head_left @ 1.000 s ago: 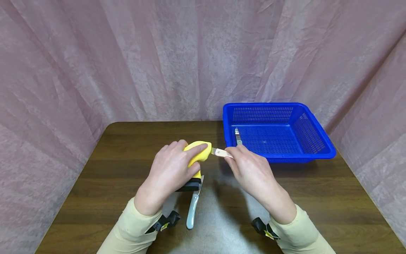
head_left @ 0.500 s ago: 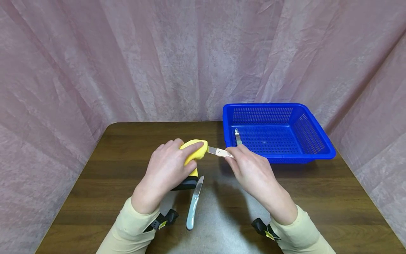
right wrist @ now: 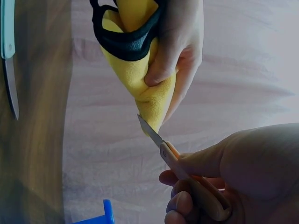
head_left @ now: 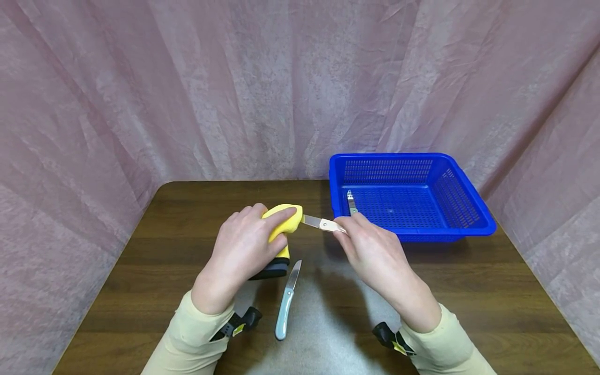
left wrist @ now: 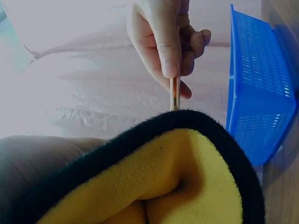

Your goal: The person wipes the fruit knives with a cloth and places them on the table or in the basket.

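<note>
My left hand (head_left: 246, 239) grips a folded yellow cloth (head_left: 287, 219) with a dark trimmed edge, index finger laid along its top. The cloth's tip overlaps the blade end of a small folding knife (head_left: 326, 225). In the right wrist view the knife's blade (right wrist: 150, 129) points up at the cloth (right wrist: 154, 100), its pale handle between my thumb and fingers. My right hand (head_left: 372, 247) holds that handle in front of the basket. On the table below lies a second knife (head_left: 286, 307) with a light blue handle, blade pointing away from me.
A blue plastic basket (head_left: 412, 230) with slotted walls stands at the right rear. Inside, near its left wall, lies a knife (head_left: 351, 201) with holes in its blade. The brown wooden table (head_left: 169, 234) ends at a pink curtain (head_left: 244, 94).
My left hand and the cloth have shifted left along the blade, baring more of it. The light blue knife's blade is now uncovered. My right hand has hardly moved.
</note>
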`<control>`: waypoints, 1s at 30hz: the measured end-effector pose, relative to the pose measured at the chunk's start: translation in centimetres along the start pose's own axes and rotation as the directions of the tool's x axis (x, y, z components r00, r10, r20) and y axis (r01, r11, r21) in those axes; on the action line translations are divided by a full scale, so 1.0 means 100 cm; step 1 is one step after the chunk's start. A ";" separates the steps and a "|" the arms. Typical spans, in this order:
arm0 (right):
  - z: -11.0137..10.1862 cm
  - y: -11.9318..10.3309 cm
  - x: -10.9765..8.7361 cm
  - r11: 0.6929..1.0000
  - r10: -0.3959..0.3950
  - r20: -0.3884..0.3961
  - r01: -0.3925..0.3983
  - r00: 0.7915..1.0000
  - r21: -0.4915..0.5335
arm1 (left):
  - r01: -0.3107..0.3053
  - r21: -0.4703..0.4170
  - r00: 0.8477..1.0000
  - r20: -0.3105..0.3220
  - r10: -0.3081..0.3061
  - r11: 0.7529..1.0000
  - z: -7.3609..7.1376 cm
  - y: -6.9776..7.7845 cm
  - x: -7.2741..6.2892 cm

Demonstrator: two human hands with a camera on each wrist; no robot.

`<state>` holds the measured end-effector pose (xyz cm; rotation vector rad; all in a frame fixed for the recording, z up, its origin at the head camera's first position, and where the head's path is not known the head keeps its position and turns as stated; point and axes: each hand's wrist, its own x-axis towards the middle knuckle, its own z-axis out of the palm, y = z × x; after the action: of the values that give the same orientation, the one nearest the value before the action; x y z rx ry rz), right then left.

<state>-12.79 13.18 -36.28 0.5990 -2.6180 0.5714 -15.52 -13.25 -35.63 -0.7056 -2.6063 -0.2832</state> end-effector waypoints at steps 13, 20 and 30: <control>-0.002 0.001 0.001 1.000 0.001 -0.001 -0.001 1.000 -0.001 | 0.036 -0.001 0.998 0.045 -0.036 0.999 -0.003 -0.004 0.001; -0.004 0.001 0.000 1.000 0.014 0.005 -0.014 1.000 0.002 | 0.051 -0.002 0.997 0.060 -0.051 0.999 -0.004 -0.006 0.001; -0.005 0.001 0.000 1.000 0.012 -0.001 -0.012 1.000 0.003 | 0.068 0.000 0.996 0.059 -0.068 0.998 -0.005 -0.010 0.000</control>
<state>-12.73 13.51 -35.92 0.5842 -2.6214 0.5794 -15.89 -14.21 -35.28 -0.6359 -2.6907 -0.2892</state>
